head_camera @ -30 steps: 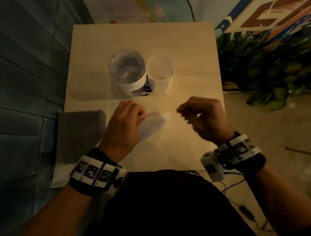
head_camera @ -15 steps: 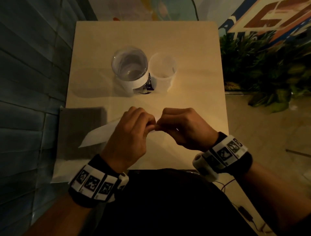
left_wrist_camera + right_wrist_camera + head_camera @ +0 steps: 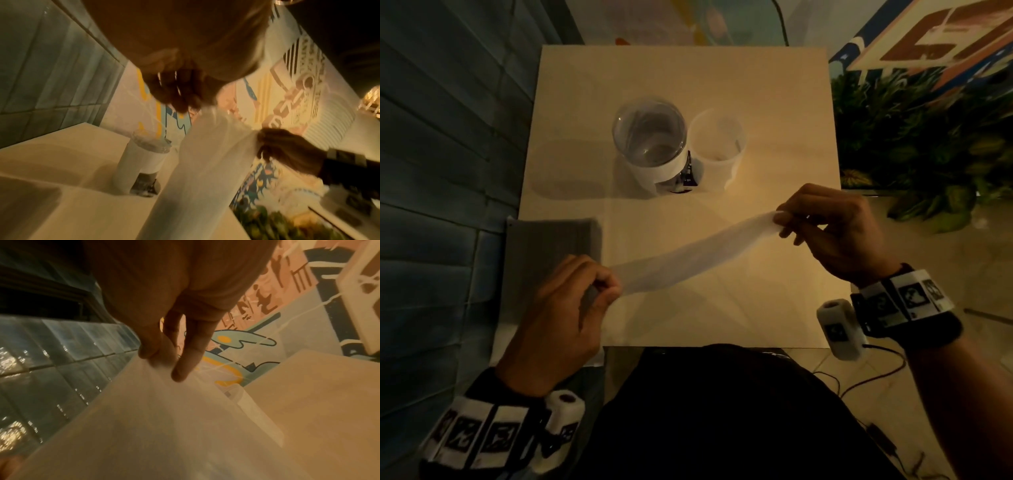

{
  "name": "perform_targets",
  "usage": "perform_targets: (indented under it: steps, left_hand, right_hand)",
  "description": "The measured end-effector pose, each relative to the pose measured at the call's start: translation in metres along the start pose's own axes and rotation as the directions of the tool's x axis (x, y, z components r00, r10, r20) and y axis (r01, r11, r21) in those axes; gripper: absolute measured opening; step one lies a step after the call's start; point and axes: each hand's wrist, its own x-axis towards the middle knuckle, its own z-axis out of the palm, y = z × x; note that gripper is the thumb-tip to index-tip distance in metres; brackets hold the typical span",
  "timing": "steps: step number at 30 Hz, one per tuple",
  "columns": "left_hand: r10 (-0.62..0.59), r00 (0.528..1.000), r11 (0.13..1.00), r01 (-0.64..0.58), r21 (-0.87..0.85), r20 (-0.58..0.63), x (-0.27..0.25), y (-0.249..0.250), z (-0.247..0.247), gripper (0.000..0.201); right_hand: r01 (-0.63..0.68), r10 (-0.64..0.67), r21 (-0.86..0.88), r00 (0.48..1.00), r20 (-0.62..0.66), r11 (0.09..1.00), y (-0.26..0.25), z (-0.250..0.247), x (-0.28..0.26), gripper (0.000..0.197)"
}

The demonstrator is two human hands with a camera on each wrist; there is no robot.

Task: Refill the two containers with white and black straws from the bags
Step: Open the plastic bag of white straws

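A long, translucent white bag [image 3: 698, 253] hangs stretched above the table, low at the left and higher at the right. My left hand [image 3: 609, 286] pinches its near-left end, and my right hand [image 3: 782, 221] pinches its far-right end between thumb and fingers. Behind it stand a clear container [image 3: 650, 137] with a white band and, touching its right side, a white translucent cup [image 3: 717, 144]. The left wrist view shows the bag [image 3: 205, 162] running from my left hand [image 3: 180, 94] to my right hand [image 3: 277, 146], with the container [image 3: 144, 159] behind. In the right wrist view my right hand [image 3: 164, 360] nips the bag [image 3: 164, 418].
A flat grey bag [image 3: 551, 246] lies at the left edge of the pale table [image 3: 688, 68], partly under my left hand. A tiled wall [image 3: 448, 171] runs along the left. Green plants [image 3: 928, 154] stand past the table's right edge.
My hands were together at one end of the bag. The right hand has since moved right and away, the left toward me, and the bag now stretches out between them.
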Motion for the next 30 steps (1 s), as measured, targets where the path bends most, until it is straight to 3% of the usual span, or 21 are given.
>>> perform_targets:
  steps: [3, 8, 11, 13, 14, 15, 17, 18, 20, 24, 30]
  left_hand:
    - [0.003, 0.995, 0.991, 0.010, -0.135, 0.096, 0.013, 0.011, 0.006, 0.022]
    - [0.021, 0.991, 0.972, 0.012, -0.236, 0.136, 0.051, 0.025, 0.027, 0.028]
    - [-0.003, 0.990, 0.952, 0.046, -0.301, 0.141, 0.057, 0.020, 0.031, 0.019]
    - [-0.059, 0.991, 0.900, 0.107, -0.422, 0.124, 0.055, 0.019, 0.034, 0.013]
    - [-0.095, 0.988, 0.862, 0.144, -0.486, 0.125, 0.053, 0.019, 0.036, 0.013]
    - [-0.127, 0.983, 0.826, 0.178, -0.535, 0.132, 0.051, 0.019, 0.038, 0.015]
    - [-0.176, 0.968, 0.763, 0.248, -0.596, 0.178, 0.050, 0.021, 0.043, 0.016]
    - [-0.180, 0.959, 0.737, 0.280, -0.615, 0.221, 0.050, 0.024, 0.046, 0.014]
    - [-0.158, 0.947, 0.707, 0.306, -0.637, 0.279, 0.051, 0.031, 0.049, 0.016]
    - [-0.168, 0.948, 0.644, 0.313, -0.698, 0.270, 0.057, 0.041, 0.054, 0.024]
    - [-0.172, 0.948, 0.640, 0.315, -0.701, 0.270, 0.064, 0.044, 0.056, 0.021]
  right_hand:
    - [-0.021, 0.020, 0.014, 0.998, 0.054, 1.000, -0.001, 0.006, 0.002, 0.011]
    - [0.016, -0.017, 0.015, 0.995, 0.097, 1.000, -0.003, 0.011, 0.011, 0.016]
    - [-0.010, 0.002, -0.084, 0.995, -0.101, 0.996, -0.007, 0.009, 0.011, 0.013]
    - [-0.020, -0.029, -0.157, 0.953, -0.303, 0.987, -0.016, 0.012, 0.010, 0.012]
    - [-0.015, -0.030, -0.136, 0.946, -0.323, 0.991, -0.022, 0.016, 0.008, 0.011]
    - [-0.016, -0.003, -0.072, 0.965, -0.262, 0.997, -0.027, 0.023, 0.007, 0.011]
    - [-0.105, 0.105, 0.088, 0.994, 0.012, 0.991, -0.037, 0.039, 0.005, 0.016]
    - [-0.175, 0.154, 0.159, 0.979, 0.137, 0.972, -0.040, 0.048, 0.004, 0.019]
    - [-0.261, 0.195, 0.263, 0.948, 0.251, 0.929, -0.042, 0.063, 0.004, 0.022]
    - [-0.307, 0.219, 0.393, 0.942, 0.254, 0.867, -0.042, 0.068, 0.006, 0.018]
    - [-0.303, 0.221, 0.412, 0.947, 0.235, 0.860, -0.041, 0.061, 0.007, 0.017]
